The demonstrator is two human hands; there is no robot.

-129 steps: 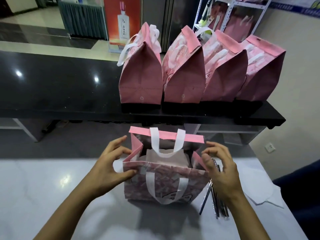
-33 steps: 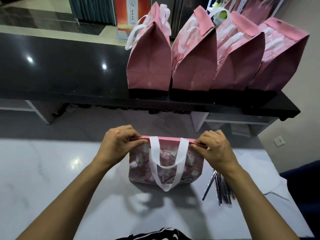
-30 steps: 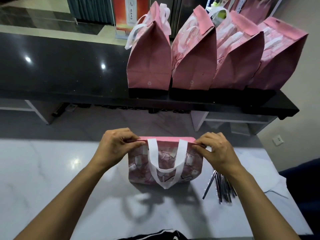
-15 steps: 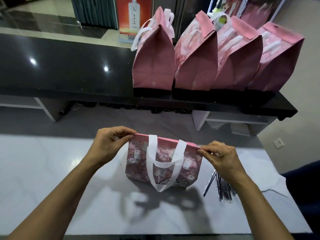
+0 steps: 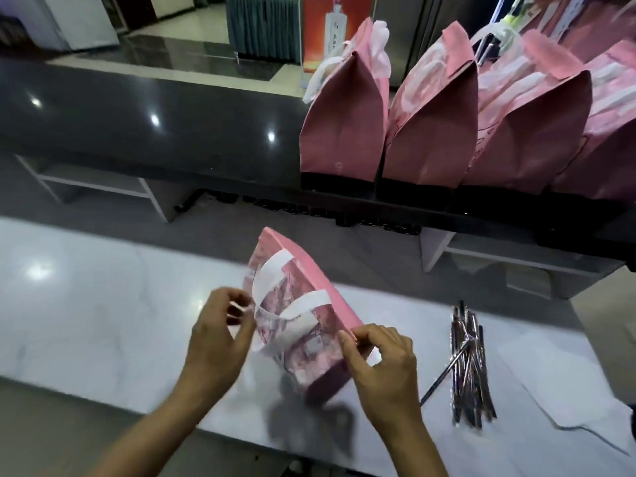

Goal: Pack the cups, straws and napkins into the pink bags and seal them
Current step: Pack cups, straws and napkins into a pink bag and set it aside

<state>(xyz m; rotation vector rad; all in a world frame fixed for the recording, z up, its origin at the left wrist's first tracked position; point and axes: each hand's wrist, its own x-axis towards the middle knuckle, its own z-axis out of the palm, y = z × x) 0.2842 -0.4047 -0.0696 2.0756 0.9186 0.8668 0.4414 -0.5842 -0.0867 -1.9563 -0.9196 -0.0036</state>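
A patterned pink bag [image 5: 303, 325] with white handles and a closed pink top strip is lifted off the white counter [image 5: 103, 315] and turned, its top edge running diagonally from far left to near right. My right hand [image 5: 382, 366] pinches the near corner of that top strip. My left hand [image 5: 216, 339] is at the bag's left side, fingers curled on a white handle loop. What the bag holds is hidden. Several sealed pink bags [image 5: 430, 118] stand in a row on the black shelf [image 5: 137, 132] behind.
A bundle of wrapped straws [image 5: 469, 363] lies on the counter right of the bag. White napkins [image 5: 550, 380] lie flat at the far right. A metal rack [image 5: 564, 12] stands behind the sealed bags.
The bag went from open to closed along its top. In the last half second it left the counter and rotated, and my left hand dropped from the top corner to the handle.
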